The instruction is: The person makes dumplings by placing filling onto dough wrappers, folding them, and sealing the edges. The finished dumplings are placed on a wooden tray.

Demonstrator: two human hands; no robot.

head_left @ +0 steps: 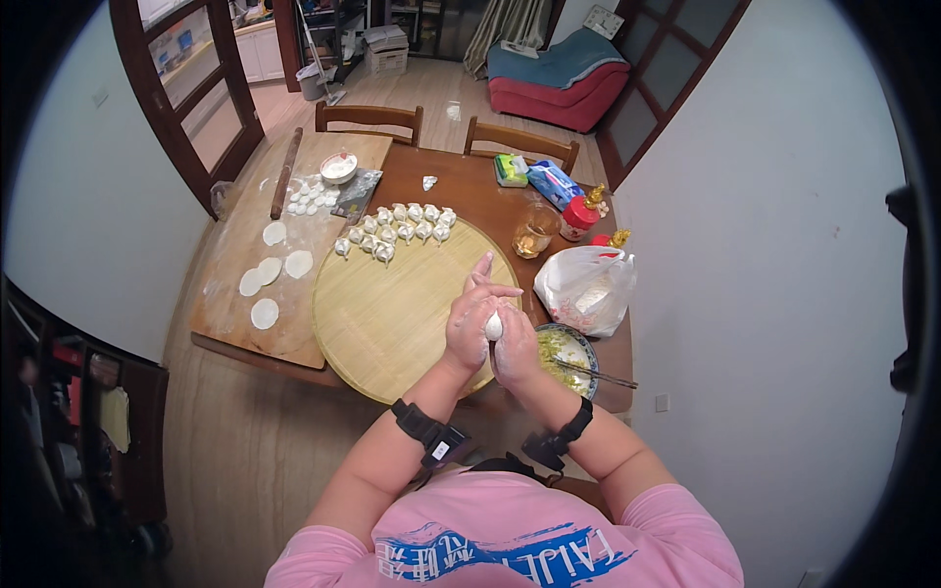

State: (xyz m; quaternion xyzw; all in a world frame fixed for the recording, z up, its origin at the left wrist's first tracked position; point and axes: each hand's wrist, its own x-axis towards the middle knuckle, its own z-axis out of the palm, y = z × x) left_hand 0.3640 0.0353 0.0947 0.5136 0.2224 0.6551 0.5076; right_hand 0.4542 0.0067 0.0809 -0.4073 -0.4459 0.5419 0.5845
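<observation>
A white dough dumpling (494, 327) sits enclosed between my two floured hands. My left hand (468, 331) presses it from the left, with its fingers reaching over the top, and my right hand (517, 342) closes against it from the right. Both hands are above the right part of a round bamboo board (390, 316). Finished dumplings (404, 231) stand in rows along that board's far edge. Right beside my right hand is a patterned bowl (594, 360) of yellow-green filling (555, 356), with chopsticks (603, 378) resting in it.
On the left, a wooden pastry board (220, 316) carries a rolling pin (287, 173), several round wrappers (265, 314), small dough pieces (312, 198) and a bowl of flour (339, 168). A plastic bag (588, 290), a glass (535, 234), a red bottle (581, 217) and tissue packs (555, 184) line the right.
</observation>
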